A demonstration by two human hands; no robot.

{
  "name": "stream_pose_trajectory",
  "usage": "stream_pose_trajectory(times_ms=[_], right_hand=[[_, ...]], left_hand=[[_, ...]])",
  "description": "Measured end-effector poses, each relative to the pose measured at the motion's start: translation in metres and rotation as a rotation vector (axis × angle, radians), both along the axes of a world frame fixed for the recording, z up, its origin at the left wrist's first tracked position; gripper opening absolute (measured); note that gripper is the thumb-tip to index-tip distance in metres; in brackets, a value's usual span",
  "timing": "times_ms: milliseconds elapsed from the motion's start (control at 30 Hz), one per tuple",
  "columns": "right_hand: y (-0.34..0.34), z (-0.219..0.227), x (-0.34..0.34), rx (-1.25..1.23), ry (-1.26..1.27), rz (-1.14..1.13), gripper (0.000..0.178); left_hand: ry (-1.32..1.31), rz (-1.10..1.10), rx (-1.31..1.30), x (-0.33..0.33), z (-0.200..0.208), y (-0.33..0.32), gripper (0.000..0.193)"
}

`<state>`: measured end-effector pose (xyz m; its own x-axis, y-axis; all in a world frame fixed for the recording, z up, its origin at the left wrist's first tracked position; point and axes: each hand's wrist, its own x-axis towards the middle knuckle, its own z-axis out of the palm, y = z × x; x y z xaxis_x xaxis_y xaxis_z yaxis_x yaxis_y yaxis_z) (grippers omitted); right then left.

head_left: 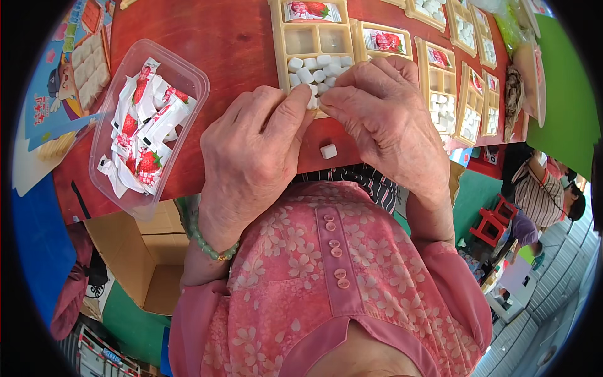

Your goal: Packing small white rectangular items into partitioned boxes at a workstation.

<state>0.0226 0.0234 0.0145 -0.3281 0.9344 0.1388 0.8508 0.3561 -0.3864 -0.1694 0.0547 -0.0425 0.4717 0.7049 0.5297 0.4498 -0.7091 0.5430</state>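
Note:
A cream plastic tray (278,39) lies at the edge of the red table, straight ahead of me. Small white pieces like marshmallows (306,75) fill its near compartment, and a strawberry-print sachet (308,11) lies in the far one; two middle compartments hold nothing. Over the near end, my left hand (254,147) has thumb and fingers closed together against the white pieces. Opposite it, my right hand (389,116) pinches close to the same pieces; its fingertips hide whatever they hold. One loose white piece (328,151) sits on the table between my wrists.
At the left, a clear plastic tub (200,94) holds several strawberry-print sachets (147,160). More filled cream trays (384,26) stand to the right. A blue printed sheet (47,116) lies far left; a cardboard box (125,251) is below the table edge. People (540,188) are at the right.

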Motion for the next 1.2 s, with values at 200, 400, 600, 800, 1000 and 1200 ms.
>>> stream_pose_trajectory(times_ms=[200, 400, 600, 800, 1000, 1200], right_hand=[[-0.011, 0.002, -0.001, 0.088, 0.027, -0.007, 0.019], [-0.035, 0.0, -0.006, 0.006, 0.073, 0.04, 0.025], [-0.041, -0.002, -0.01, -0.069, 0.034, 0.069, 0.022], [-0.028, 0.0, -0.005, -0.002, 0.263, -0.036, 0.023], [-0.004, -0.007, -0.014, 0.067, 0.42, -0.241, 0.013], [0.006, -0.013, -0.016, 0.15, 0.212, -0.193, 0.014]], left_hand=[[-0.002, -0.009, 0.003, -0.002, 0.001, -0.001, 0.03], [-0.084, -0.008, -0.056, -0.004, 0.006, 0.0, 0.024], [-0.186, 0.021, -0.105, -0.008, 0.012, 0.003, 0.02], [-0.322, 0.036, -0.454, -0.017, 0.012, -0.002, 0.019], [-0.199, -0.036, -0.175, -0.008, 0.011, -0.008, 0.024], [-0.199, -0.12, -0.152, -0.009, 0.007, -0.008, 0.026]])
